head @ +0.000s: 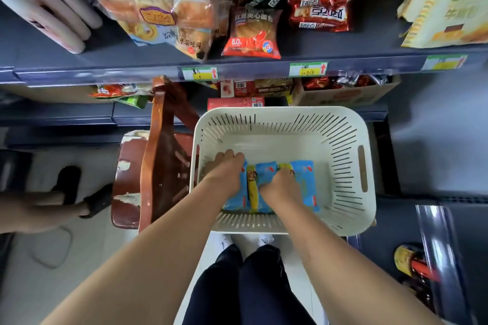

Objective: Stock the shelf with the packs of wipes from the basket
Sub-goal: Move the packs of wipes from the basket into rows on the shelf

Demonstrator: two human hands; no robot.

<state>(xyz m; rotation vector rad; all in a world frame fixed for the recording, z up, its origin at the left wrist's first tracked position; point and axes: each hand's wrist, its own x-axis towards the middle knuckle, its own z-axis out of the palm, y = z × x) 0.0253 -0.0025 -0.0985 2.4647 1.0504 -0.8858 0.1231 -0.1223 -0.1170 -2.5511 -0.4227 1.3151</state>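
Blue-and-yellow soft packs of wipes (307, 182) lie side by side in the cream slotted plastic basket (343, 140). Left hand (227, 170) curls over the leftmost pack's end; right hand (281, 186) clutches a middle pack.

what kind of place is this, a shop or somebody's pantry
Most likely a small grocery or convenience shop: price tags clipped along the front of the shelf, bagged breads and snacks stocked on it, and a basket holding packs of wipes for shelving.
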